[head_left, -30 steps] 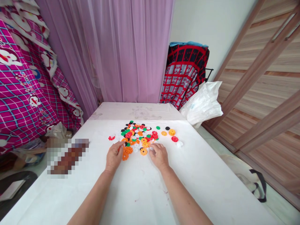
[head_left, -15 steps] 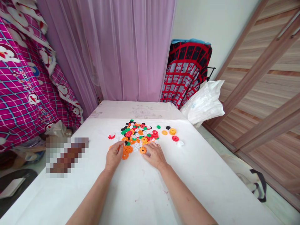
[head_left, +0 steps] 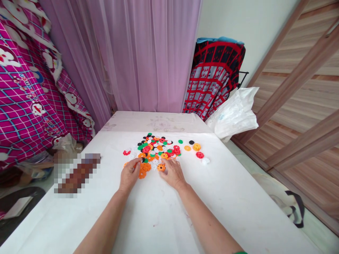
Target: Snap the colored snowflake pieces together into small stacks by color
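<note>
Well inside the table edges [head_left: 250, 178], right hand [head_left: 174, 173] touches orange disc [head_left: 160, 167] (dark-flecked).

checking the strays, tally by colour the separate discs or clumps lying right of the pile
green disc: 1
black disc: 1
orange discs or clumps: 2
red disc or clump: 1
white clump: 1
total: 6, each clump counted once

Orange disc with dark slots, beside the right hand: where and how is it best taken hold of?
Probably pinch the orange disc by its slotted rim, between thumb and fingertips, coming from the right. Its round outline offers an edge to pinch, the right hand is on that side, and white pieces lie to its left. Its exact tilt is hard to tell.
</note>
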A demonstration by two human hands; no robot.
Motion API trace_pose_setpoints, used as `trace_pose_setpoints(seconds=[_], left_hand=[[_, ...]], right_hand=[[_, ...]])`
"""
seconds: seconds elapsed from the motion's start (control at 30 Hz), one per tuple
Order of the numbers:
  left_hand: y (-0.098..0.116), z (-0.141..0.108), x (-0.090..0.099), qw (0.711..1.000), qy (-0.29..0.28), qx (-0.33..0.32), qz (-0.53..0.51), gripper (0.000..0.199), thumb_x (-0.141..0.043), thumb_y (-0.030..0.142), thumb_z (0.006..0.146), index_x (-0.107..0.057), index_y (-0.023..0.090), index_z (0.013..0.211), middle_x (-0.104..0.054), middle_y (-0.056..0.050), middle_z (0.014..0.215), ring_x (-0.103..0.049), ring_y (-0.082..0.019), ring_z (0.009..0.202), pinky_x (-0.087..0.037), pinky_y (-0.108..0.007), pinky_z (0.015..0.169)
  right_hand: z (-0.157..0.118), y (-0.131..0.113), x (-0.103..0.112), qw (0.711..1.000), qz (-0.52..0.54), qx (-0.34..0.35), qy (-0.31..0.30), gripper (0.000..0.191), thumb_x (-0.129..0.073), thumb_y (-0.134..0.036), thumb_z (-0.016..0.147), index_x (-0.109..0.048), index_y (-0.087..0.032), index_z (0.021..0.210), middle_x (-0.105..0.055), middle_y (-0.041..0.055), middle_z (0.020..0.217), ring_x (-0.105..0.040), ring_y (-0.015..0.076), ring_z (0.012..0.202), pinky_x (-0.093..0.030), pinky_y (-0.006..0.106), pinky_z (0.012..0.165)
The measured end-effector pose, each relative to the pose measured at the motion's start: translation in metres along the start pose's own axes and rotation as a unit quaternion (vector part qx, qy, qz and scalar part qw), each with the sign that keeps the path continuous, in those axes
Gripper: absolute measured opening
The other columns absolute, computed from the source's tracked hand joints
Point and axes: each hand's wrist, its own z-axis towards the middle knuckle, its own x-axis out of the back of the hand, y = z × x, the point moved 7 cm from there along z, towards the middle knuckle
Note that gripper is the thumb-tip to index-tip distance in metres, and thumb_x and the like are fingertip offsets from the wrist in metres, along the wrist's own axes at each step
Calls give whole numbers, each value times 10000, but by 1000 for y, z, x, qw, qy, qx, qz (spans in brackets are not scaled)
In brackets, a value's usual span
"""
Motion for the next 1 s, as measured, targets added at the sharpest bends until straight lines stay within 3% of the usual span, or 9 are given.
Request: trace_pose_setpoints(seconds=[0.13,0.37,0.63,1.0], left_hand=[[-2,0,-1,1000,0,5,1,336,-461,380,848,-705,241,1032,-738,-44,1077,-673,-215,1018,-513,-370,939],[1,0,0,1000,-3,10,1,330,-461,364,839,-709,239,1017,-745,-39,1046,-680,-207,979,-514,-359,935],[1,0,1,1000,-6,19,4,339,-456,368,839,-708,240,1027,-741,-44,1052,-679,-216,984,-514,-372,933],[2,-1,1,1000,-5,22,-3,329,-459,363,843,-709,245,1021,-743,-33,1056,-678,-204,979,-512,-355,934]], right_hand=[[0,0,1,1000,7,-19,12,528,-629,-231,754,-539,-192,1274,-692,41,1066,-549,235,1035,-355,374,941],[-5,-1,4,996,-67,-42,29,505,-656,-352,771,-563,-190,1240,-688,77,1077,-538,254,1029,-341,381,896],[-7,-1,0,993,-64,-91,33,545,-667,-306,760,-537,-194,1277,-704,55,1025,-553,245,1003,-336,370,874],[-7,1,-2,991,-79,-101,28,351,-662,-330,784,-642,-218,1116,-689,60,1017,-537,242,1001,-347,365,857]])
